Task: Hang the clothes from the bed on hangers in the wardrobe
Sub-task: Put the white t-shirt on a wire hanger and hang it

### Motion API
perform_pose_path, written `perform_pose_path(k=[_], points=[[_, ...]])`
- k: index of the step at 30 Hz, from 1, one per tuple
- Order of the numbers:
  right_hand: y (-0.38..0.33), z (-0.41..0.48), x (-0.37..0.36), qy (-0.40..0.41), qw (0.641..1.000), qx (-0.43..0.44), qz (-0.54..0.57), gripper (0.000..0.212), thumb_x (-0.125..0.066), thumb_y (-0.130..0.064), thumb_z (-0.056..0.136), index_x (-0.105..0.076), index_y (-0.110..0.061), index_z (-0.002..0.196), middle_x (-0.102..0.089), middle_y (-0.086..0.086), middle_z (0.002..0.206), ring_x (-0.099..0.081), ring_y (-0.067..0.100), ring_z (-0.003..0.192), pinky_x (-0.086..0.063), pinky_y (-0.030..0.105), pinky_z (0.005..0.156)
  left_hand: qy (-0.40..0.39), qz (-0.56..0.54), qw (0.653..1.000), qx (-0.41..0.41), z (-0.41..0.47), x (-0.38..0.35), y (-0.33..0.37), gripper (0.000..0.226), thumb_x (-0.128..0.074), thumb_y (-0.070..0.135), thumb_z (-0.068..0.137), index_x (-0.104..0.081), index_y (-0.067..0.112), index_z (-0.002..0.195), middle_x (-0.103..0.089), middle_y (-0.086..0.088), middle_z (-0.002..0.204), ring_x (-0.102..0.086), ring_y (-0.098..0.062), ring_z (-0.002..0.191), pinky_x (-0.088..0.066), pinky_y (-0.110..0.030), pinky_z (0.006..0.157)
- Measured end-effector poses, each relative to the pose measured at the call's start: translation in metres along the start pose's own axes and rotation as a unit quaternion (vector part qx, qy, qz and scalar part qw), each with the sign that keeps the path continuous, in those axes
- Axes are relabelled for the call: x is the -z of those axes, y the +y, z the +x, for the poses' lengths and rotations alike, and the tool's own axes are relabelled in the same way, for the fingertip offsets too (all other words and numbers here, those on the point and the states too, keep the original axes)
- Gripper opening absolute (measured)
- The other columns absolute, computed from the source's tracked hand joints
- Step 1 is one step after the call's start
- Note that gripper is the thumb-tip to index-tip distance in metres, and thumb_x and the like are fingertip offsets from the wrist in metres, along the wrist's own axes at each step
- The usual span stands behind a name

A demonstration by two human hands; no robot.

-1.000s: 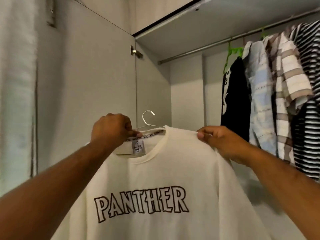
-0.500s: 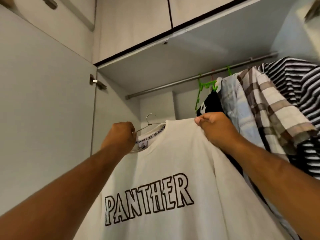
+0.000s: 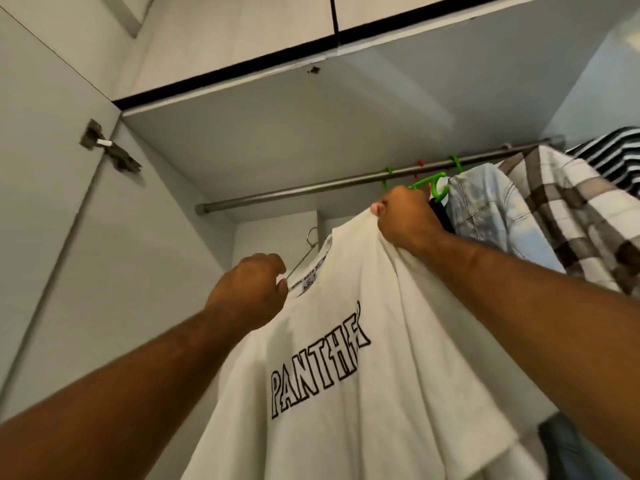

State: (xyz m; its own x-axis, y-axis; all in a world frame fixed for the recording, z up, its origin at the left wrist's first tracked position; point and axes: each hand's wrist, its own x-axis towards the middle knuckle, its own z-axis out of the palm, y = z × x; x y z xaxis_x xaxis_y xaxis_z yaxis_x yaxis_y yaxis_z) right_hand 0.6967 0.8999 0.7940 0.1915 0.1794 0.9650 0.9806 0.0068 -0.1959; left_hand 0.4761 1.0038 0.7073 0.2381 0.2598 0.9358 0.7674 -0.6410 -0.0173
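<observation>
A white T-shirt printed with black outlined letters hangs on a thin wire hanger, whose hook pokes out above the collar. My left hand grips the shirt's left shoulder together with the hanger wire. My right hand pinches the shirt's right shoulder and holds it higher, just under the metal wardrobe rail. The hanger hook sits below the rail and does not touch it.
To the right on the rail hang a light blue denim shirt, a plaid shirt and a striped top, on green hangers. The open wardrobe door stands at the left; a shelf panel is above.
Both hands have lifted the shirt and hanger up toward the rail. The right hand rose more, tilting the shirt, and the view has tipped upward.
</observation>
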Motion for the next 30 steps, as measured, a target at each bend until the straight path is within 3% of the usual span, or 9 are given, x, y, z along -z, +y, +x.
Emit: perform_pose_path(k=[5,14,21,30], points=[[-0.008,0.041,-0.028,0.052,0.994,-0.03,-0.088,0.028,-0.053,-0.027,0.103,-0.063,-0.003,0.115,-0.062,0.024,0.126,-0.058,0.041,0.118,-0.046,0.037,0.09,0.038,-0.018,0.998,-0.047,0.036,-0.047,-0.012,0.033,-0.05,0.035,0.1,-0.057,0.023,0.13,-0.062,0.003,0.125,-0.059,-0.017,0.11,-0.051,-0.038,0.095],[-0.021,0.087,-0.076,0.105,0.985,-0.062,-0.124,0.025,-0.053,-0.014,0.101,-0.063,-0.003,0.12,-0.062,0.023,0.128,-0.06,0.042,0.118,-0.051,0.041,0.092,0.085,-0.059,0.99,-0.096,0.089,-0.092,-0.043,0.034,-0.047,0.036,0.101,-0.054,0.026,0.133,-0.06,0.007,0.131,-0.059,-0.014,0.113,-0.05,-0.036,0.099],[-0.043,0.116,-0.063,0.161,0.975,-0.009,-0.151,0.025,-0.052,-0.006,0.099,-0.063,-0.002,0.12,-0.062,0.024,0.126,-0.061,0.044,0.115,-0.051,0.042,0.094,0.094,-0.059,0.99,-0.092,0.099,-0.116,-0.056,0.034,-0.046,0.037,0.102,-0.053,0.027,0.135,-0.059,0.008,0.133,-0.058,-0.012,0.116,-0.047,-0.032,0.1],[-0.042,0.098,-0.044,0.176,0.962,0.05,-0.203,0.024,-0.051,-0.001,0.095,-0.061,-0.001,0.117,-0.062,0.024,0.123,-0.062,0.045,0.11,-0.051,0.043,0.091,0.104,-0.053,0.99,-0.084,0.1,-0.121,-0.03,0.033,-0.046,0.035,0.102,-0.053,0.026,0.133,-0.06,0.007,0.131,-0.058,-0.015,0.115,-0.046,-0.032,0.097]])
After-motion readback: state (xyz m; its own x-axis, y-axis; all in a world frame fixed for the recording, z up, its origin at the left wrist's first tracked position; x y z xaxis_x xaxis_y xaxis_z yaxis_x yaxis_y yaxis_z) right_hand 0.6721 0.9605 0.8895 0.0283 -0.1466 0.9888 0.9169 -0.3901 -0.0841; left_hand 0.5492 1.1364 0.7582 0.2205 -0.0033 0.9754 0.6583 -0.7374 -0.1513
